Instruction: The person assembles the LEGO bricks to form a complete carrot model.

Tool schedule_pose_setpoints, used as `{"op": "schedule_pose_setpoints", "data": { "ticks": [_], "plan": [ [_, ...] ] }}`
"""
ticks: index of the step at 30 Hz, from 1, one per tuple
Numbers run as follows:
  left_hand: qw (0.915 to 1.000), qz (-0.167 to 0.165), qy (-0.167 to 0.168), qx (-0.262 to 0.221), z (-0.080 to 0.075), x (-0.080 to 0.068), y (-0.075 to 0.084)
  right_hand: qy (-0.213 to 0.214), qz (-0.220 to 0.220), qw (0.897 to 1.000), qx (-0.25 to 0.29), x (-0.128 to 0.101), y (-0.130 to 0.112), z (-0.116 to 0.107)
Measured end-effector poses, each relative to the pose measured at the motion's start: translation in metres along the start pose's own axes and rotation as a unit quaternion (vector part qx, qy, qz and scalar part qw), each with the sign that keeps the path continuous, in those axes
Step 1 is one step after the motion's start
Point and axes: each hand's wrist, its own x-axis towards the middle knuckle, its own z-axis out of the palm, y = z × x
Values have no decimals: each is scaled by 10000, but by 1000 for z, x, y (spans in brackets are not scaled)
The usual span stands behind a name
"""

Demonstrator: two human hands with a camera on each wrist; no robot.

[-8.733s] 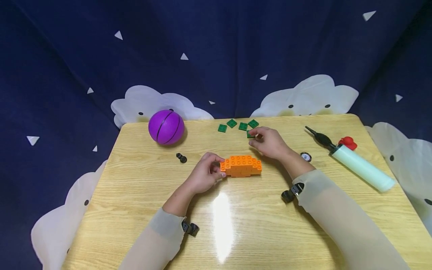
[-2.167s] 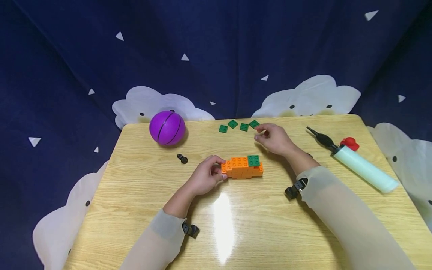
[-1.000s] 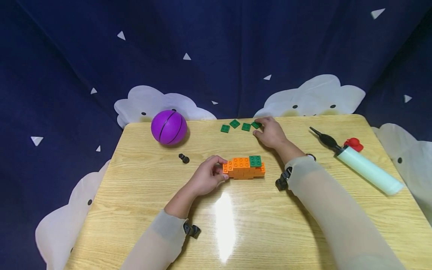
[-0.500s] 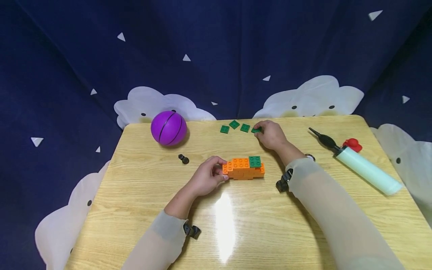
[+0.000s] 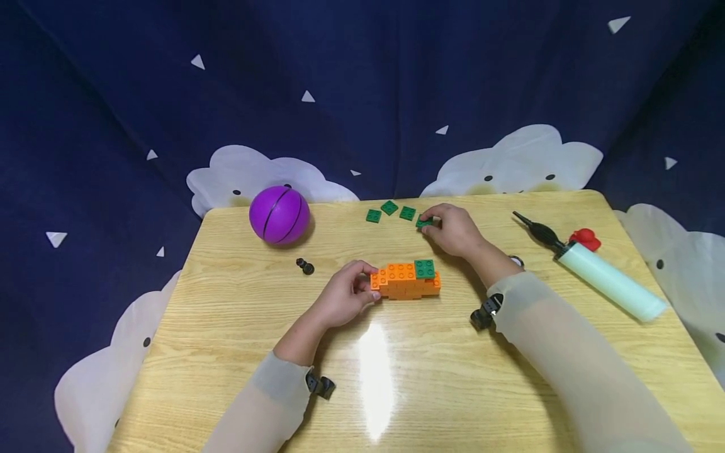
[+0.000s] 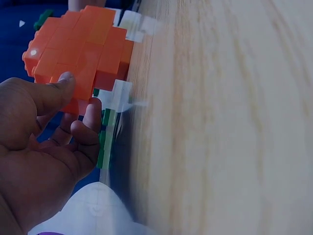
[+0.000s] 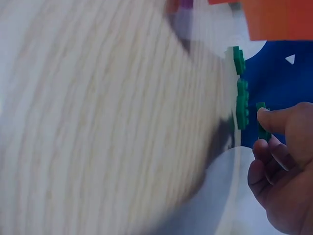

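Observation:
An orange brick block (image 5: 403, 280) sits mid-table with one green plate (image 5: 425, 268) pressed on its right top. My left hand (image 5: 344, 299) grips the block's left end between thumb and fingers; the left wrist view shows the thumb on the orange block (image 6: 80, 54). My right hand (image 5: 451, 229) pinches a green plate (image 5: 423, 221), lifted just off the table beyond the block; the right wrist view shows that green plate (image 7: 261, 121) held by thumb and fingers. Three more green plates (image 5: 389, 212) lie in a row to its left.
A purple ball (image 5: 279, 214) rests at the back left of the wooden table (image 5: 238, 333), with a small black piece (image 5: 306, 267) in front of it. A pale green pump with a black nozzle (image 5: 597, 273) and a red piece (image 5: 584, 238) lie at the right.
My right hand reached back to the row of green plates, took hold of the rightmost one and has drawn it slightly nearer. My left hand kept holding the orange block.

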Motion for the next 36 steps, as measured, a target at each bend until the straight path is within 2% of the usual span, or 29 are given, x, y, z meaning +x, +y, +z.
{"op": "schedule_pose_setpoints", "data": {
  "ticks": [11,18,23,36],
  "plan": [
    [10000,27,5,-46,1,1,0,67,-378,9992,76,-16,-19,-13],
    [9999,-117,-2,-9,1,2,-1,-21,-680,9975,181,-30,-34,-21],
    [9999,-140,-6,-6,1,2,-2,-143,-689,9974,171,-38,-43,-28],
    [10000,-60,26,13,1,1,-1,-115,-969,9943,440,-54,-61,-41]
  ]
}}
